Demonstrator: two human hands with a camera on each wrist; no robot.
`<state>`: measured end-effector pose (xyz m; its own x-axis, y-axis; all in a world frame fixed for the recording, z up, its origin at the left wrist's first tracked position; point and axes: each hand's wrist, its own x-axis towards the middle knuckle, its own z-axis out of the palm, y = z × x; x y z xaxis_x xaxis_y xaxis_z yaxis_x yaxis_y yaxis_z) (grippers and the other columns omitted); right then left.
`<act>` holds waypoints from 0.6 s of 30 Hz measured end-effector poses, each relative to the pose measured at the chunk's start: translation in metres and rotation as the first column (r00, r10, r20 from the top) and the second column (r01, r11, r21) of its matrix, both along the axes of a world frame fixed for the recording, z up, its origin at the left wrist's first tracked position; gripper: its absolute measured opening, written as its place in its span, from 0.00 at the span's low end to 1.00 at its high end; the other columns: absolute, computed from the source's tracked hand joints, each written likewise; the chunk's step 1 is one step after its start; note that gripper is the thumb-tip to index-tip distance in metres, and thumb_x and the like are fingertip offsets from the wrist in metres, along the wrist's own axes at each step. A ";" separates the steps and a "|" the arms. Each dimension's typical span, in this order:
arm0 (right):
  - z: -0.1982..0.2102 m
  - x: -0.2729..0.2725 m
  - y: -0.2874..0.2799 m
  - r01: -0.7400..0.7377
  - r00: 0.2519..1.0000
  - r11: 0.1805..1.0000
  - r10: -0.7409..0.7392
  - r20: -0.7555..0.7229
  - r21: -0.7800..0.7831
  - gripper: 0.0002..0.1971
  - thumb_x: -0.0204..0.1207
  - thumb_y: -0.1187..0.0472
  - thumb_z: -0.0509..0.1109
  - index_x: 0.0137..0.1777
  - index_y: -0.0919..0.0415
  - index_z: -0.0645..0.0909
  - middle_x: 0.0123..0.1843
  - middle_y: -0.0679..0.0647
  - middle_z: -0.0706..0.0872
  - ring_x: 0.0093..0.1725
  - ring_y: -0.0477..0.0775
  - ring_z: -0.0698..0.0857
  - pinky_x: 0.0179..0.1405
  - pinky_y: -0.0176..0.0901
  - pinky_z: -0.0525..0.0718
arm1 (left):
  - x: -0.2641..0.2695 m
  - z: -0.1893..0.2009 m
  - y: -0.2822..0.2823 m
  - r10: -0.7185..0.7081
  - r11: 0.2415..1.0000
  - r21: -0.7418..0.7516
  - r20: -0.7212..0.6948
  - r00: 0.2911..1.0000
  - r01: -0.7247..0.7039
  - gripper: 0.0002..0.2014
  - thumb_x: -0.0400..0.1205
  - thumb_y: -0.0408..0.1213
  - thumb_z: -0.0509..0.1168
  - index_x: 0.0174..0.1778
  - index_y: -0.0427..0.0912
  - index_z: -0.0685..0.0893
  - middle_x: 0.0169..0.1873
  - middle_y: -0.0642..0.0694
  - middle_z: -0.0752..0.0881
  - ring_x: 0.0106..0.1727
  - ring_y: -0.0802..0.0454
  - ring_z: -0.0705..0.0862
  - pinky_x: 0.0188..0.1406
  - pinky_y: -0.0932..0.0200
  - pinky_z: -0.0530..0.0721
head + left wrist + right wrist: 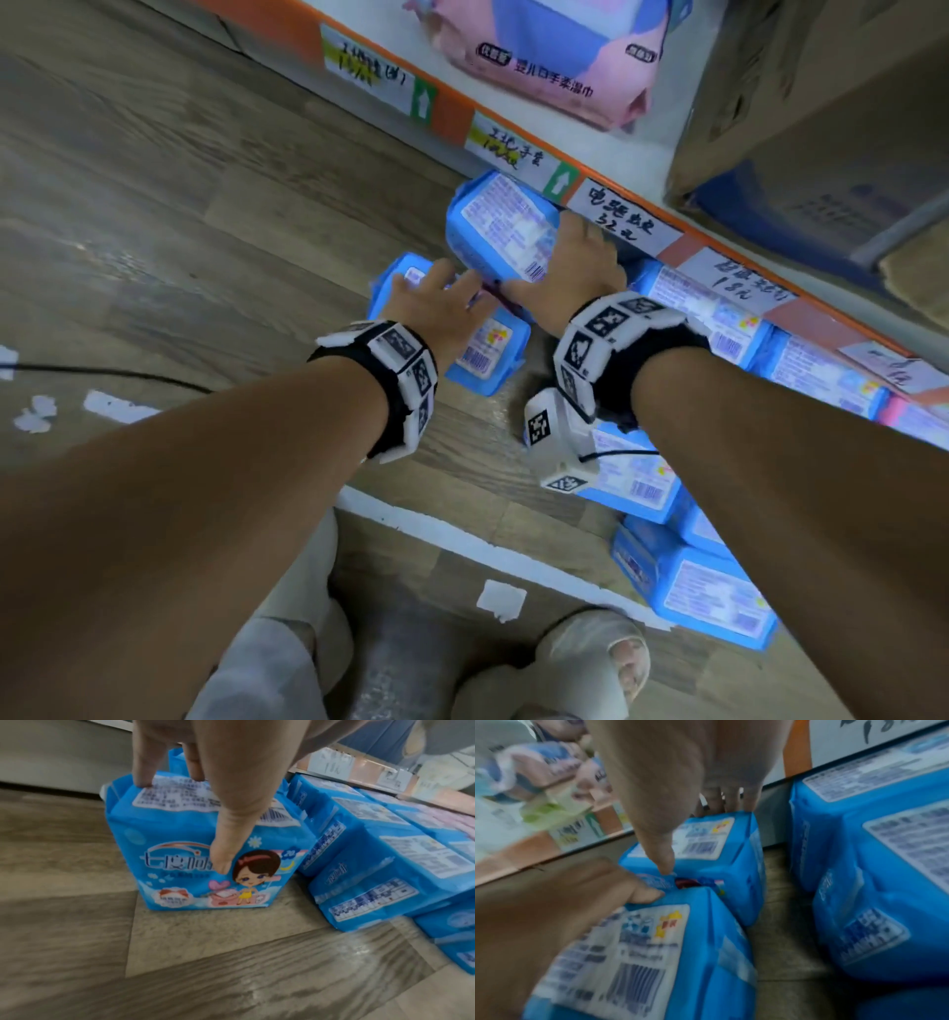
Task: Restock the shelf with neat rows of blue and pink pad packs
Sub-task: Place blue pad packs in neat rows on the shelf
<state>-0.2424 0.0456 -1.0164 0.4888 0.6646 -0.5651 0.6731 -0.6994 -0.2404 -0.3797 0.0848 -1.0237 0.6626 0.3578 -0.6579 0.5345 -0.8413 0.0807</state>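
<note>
Looking down through the head camera, I see both hands working on blue pad packs that stand on the wooden floor just in front of the shelf edge with its orange strip and handwritten price labels.

My left hand clamps the nearer blue pack: fingers hooked over its far top edge, thumb pressed on the printed front with the cartoon girl. That pack stands upright on the floor.

My right hand grips the farther blue pack, thumb on the near side and fingers curled over the far edge, right against the shelf edge. The two packs touch.

A row of blue packs lies under the shelf edge to the right, and more blue packs are piled on the floor by my right forearm. A pink wipes bag sits on the shelf above.
</note>
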 end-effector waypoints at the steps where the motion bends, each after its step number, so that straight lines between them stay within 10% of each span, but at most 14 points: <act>1: -0.006 -0.002 0.002 -0.021 0.999 0.999 0.023 0.042 -0.040 0.47 0.66 0.46 0.77 0.78 0.61 0.54 0.77 0.61 0.63 0.76 0.63 0.64 0.71 0.56 0.64 | 0.002 -0.001 0.003 -0.015 1.000 -0.008 -0.005 1.000 0.015 0.28 0.79 0.34 0.63 0.74 0.45 0.60 0.73 0.44 0.59 0.75 0.41 0.58 0.59 0.40 0.74; 11: 0.009 0.001 -0.005 -0.008 0.998 0.991 0.017 0.064 -0.135 0.46 0.65 0.49 0.76 0.78 0.58 0.53 0.78 0.59 0.60 0.78 0.61 0.57 0.69 0.62 0.63 | -0.016 0.001 -0.010 0.189 0.980 0.067 -0.067 0.980 -0.185 0.41 0.74 0.41 0.70 0.77 0.50 0.52 0.75 0.46 0.61 0.78 0.40 0.57 0.68 0.39 0.67; 18: 0.112 0.002 -0.050 0.067 0.993 0.996 -0.062 -0.102 0.050 0.45 0.63 0.50 0.77 0.78 0.55 0.57 0.74 0.58 0.64 0.73 0.61 0.61 0.66 0.59 0.69 | -0.043 0.099 -0.026 0.358 0.932 -0.072 0.031 0.933 -0.355 0.44 0.67 0.43 0.75 0.76 0.47 0.60 0.71 0.48 0.67 0.73 0.42 0.61 0.63 0.38 0.71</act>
